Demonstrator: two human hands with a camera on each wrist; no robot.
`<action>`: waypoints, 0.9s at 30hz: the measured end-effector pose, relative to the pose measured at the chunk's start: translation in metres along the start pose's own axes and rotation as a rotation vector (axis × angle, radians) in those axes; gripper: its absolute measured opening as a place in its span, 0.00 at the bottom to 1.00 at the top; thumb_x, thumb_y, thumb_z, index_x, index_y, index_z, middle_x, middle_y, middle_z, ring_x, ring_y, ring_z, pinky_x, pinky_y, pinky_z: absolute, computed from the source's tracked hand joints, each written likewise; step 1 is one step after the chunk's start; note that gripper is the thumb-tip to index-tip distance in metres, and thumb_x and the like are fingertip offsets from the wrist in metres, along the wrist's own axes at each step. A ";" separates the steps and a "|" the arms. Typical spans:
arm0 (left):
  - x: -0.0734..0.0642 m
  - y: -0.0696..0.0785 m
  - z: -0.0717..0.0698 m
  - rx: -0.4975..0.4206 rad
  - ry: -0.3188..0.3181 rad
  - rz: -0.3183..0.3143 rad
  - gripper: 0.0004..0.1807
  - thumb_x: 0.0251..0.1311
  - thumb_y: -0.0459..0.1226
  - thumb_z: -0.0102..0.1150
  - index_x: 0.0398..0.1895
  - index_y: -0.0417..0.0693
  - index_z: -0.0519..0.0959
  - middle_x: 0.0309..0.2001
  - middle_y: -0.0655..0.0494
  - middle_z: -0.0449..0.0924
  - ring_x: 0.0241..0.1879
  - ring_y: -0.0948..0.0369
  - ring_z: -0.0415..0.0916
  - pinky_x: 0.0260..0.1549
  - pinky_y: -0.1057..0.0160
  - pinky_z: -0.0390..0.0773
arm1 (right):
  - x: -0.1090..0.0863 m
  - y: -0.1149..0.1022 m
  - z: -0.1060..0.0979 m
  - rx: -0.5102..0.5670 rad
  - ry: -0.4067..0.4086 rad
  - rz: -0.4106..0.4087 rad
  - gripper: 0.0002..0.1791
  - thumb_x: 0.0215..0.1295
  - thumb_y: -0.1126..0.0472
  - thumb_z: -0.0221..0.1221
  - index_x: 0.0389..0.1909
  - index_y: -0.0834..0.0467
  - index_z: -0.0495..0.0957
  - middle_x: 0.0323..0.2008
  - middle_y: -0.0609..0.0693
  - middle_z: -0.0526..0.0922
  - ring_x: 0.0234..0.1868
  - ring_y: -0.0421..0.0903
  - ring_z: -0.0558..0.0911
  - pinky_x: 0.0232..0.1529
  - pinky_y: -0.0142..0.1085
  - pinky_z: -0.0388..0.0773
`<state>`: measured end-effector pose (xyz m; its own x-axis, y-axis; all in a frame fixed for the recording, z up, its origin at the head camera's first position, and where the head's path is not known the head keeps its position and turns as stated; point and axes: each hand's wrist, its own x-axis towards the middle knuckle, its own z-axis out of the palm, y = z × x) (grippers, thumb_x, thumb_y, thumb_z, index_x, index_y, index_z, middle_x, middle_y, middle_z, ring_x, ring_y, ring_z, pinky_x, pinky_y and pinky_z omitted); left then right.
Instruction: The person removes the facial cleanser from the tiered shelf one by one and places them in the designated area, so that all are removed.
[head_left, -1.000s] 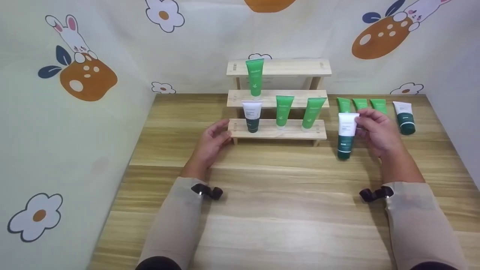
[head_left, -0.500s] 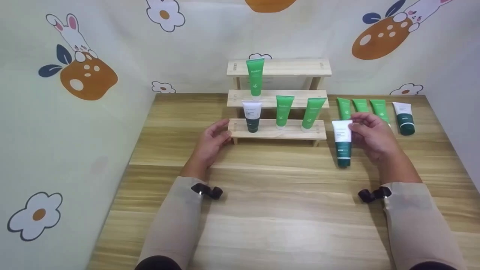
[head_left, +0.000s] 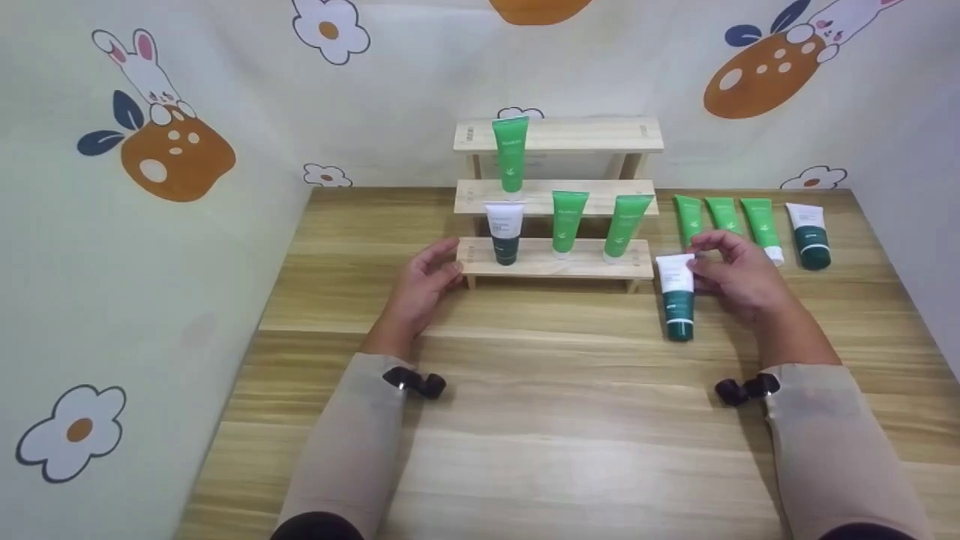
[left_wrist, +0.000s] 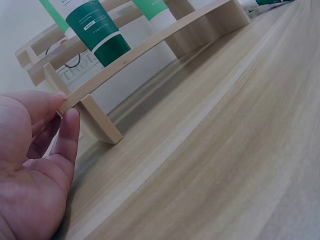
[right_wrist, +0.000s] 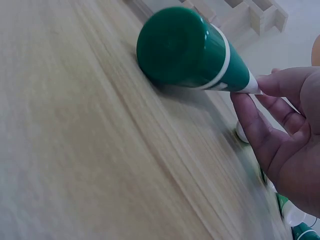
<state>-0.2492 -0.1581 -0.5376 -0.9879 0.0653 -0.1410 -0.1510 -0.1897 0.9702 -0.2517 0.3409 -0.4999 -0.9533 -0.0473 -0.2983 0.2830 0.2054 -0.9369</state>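
My left hand (head_left: 424, 289) pinches the left end of the lowest board of a three-step wooden display rack (head_left: 525, 268); in the left wrist view its thumb and a finger (left_wrist: 67, 132) lie at the board's corner. In my right hand (head_left: 742, 277) is a white and dark green squeeze tube (head_left: 679, 296), pinched by its white crimped end. Its green cap points toward me, low over the table. On the lowest board stand a smaller white and green tube (head_left: 505, 232) and two bright green tubes (head_left: 568, 225). Another green tube (head_left: 511, 154) is on the middle board.
Behind my right hand several green tubes (head_left: 761, 225) lie in a row, partly hidden by it. A second white and dark green tube (head_left: 811, 240) lies at their right. A patterned cloth wall (head_left: 405, 90) borders the wooden table (head_left: 570, 420) behind and at the sides.
My right hand has drawn the white and green tube toward me and slightly left, away from the row of green tubes. The left hand and the rack stay put.
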 end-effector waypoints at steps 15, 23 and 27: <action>-0.004 0.005 0.002 0.015 0.003 -0.026 0.27 0.72 0.27 0.61 0.74 0.43 0.75 0.75 0.48 0.71 0.49 0.63 0.82 0.53 0.68 0.87 | 0.003 0.006 0.001 -0.002 -0.070 -0.049 0.26 0.73 0.69 0.65 0.69 0.63 0.71 0.51 0.44 0.83 0.47 0.38 0.86 0.46 0.32 0.91; -0.004 0.005 0.000 0.023 -0.004 -0.021 0.28 0.72 0.27 0.62 0.75 0.43 0.74 0.77 0.48 0.70 0.53 0.61 0.82 0.56 0.66 0.87 | 0.003 0.004 0.001 -0.062 -0.063 -0.008 0.26 0.74 0.67 0.64 0.70 0.61 0.72 0.51 0.41 0.86 0.50 0.38 0.87 0.50 0.35 0.91; -0.004 0.006 0.001 0.011 -0.005 -0.021 0.28 0.72 0.27 0.62 0.74 0.43 0.75 0.76 0.48 0.71 0.53 0.61 0.82 0.55 0.66 0.87 | 0.001 0.002 -0.001 -0.100 -0.075 0.000 0.26 0.75 0.65 0.64 0.70 0.60 0.72 0.54 0.41 0.86 0.51 0.39 0.87 0.52 0.36 0.91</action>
<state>-0.2457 -0.1587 -0.5311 -0.9842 0.0742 -0.1606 -0.1715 -0.1772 0.9691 -0.2524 0.3424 -0.5020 -0.9415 -0.1196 -0.3151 0.2678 0.3018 -0.9150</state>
